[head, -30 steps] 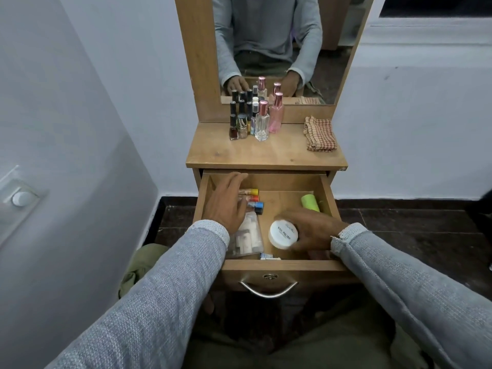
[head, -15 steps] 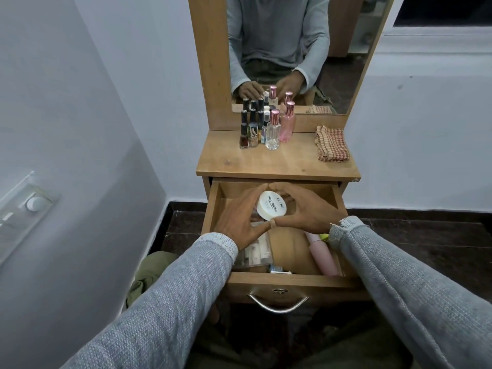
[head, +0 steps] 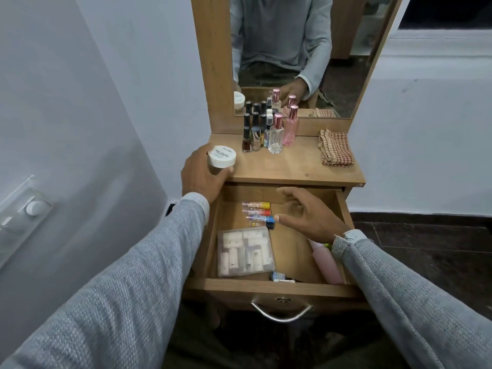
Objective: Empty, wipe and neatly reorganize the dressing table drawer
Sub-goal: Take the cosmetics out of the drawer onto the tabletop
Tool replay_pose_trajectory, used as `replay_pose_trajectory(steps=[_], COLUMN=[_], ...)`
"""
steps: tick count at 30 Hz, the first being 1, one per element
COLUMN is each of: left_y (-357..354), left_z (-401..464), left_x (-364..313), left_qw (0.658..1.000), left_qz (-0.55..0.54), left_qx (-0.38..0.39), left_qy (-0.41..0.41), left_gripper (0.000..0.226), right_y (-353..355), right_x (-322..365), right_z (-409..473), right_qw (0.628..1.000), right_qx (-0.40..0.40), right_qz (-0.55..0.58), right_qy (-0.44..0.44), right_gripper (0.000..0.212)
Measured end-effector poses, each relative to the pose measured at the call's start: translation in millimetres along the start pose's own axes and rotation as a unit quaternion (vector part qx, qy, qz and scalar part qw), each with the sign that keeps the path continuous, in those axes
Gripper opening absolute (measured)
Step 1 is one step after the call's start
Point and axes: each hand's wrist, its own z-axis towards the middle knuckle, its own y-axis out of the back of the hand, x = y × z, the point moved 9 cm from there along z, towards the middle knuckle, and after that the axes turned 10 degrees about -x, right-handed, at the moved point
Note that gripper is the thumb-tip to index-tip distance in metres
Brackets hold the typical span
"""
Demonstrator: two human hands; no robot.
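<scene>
The wooden drawer (head: 269, 288) stands pulled open. My left hand (head: 202, 174) grips a white-lidded jar (head: 221, 157) at the front left corner of the tabletop (head: 292, 166). My right hand (head: 308, 215) hovers open over the drawer's back right, fingers spread, near several small tubes with coloured caps (head: 257, 213). A clear plastic case of small bottles (head: 245, 251) lies at the drawer's left. A pink bottle (head: 326, 261) lies along the right wall, partly under my right sleeve. A small dark item (head: 282, 277) rests at the front.
Nail polish bottles (head: 251, 134) and two perfume bottles (head: 282, 133) stand at the back of the tabletop before the mirror (head: 282, 49). A folded checked cloth (head: 336, 151) lies at the right. A wall is close on the left; dark floor lies to the right.
The jar passed from both hands over the drawer into my left hand, which carried it up to the tabletop's left corner. My right hand let go and spread open above the drawer.
</scene>
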Motion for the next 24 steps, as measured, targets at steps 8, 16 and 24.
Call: replay_pose_trajectory(steps=[8, 16, 24], left_y=[-12, -13, -10], left_z=[5, 0, -27], left_x=[24, 25, 33], left_qw=[0.997, 0.996, 0.994], left_qz=[-0.006, -0.029, -0.02], left_qx=[0.02, 0.033, 0.008], left_qy=[0.075, 0.072, 0.11], left_gripper=[0.068, 0.081, 0.104], right_y=[0, -7, 7], right_x=[-16, -30, -38], right_z=[-10, -21, -27], right_qw=[1.0, 0.999, 0.998], right_qx=[0.004, 0.008, -0.029], right_qz=[-0.01, 0.0, 0.0], right_qy=[-0.021, -0.044, -0.054], right_gripper=[0.054, 0.054, 0.045])
